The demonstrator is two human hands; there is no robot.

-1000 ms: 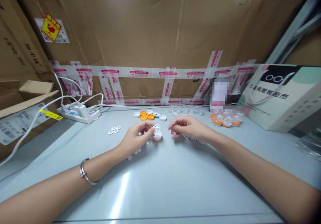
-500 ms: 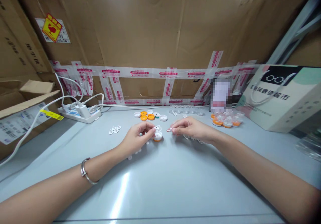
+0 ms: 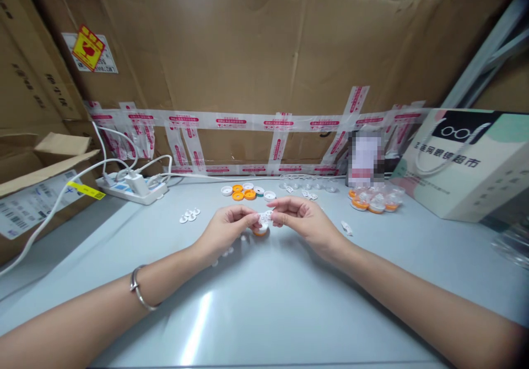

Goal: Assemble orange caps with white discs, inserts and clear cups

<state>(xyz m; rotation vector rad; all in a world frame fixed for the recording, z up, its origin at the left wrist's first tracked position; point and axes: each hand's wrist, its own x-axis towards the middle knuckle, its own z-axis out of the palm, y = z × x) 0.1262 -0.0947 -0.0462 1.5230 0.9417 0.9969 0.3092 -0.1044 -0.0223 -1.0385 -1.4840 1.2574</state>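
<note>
Meeting at small white piece (image 3: 265,217): left hand (image 3: 235,221), right hand (image 3: 298,218), previously apart.

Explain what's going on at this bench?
The left hand and right hand meet, pinching a small white openwork piece above a white and orange cap. White and orange round parts lie behind, small white discs to the left, and clear domed pieces with orange bases to the right.

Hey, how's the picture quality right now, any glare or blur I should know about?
Head view: a bright glare streak on the near part of the tabletop; wide-angle bending toward the edges; the phone-like object pixelated; small white parts between the left hand and right hand too soft for fine detail.
</note>
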